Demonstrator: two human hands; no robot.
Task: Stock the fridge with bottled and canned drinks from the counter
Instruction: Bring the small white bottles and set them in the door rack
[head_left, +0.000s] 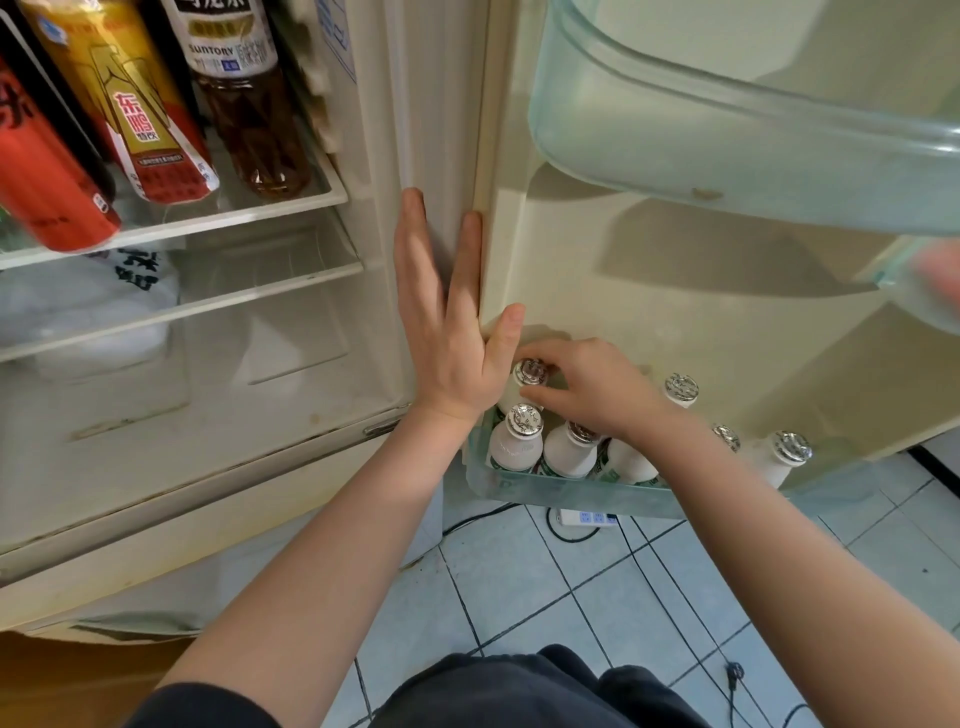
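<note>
right hand (587, 387) pinches cap of white bottle (525, 383), hinge-side back corner of door bin (519, 491). left hand (441, 332) flat, fingers straight, against fridge frame (384, 156) above bin. imo lower it straight, don't bump neighbouring bottles (517, 444).

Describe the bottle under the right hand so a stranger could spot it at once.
Start at the open fridge door; its bottom shelf holds small white foil-capped bottles. The bottle stands in the back left corner, the only one whose cap the right hand pinches.
</note>
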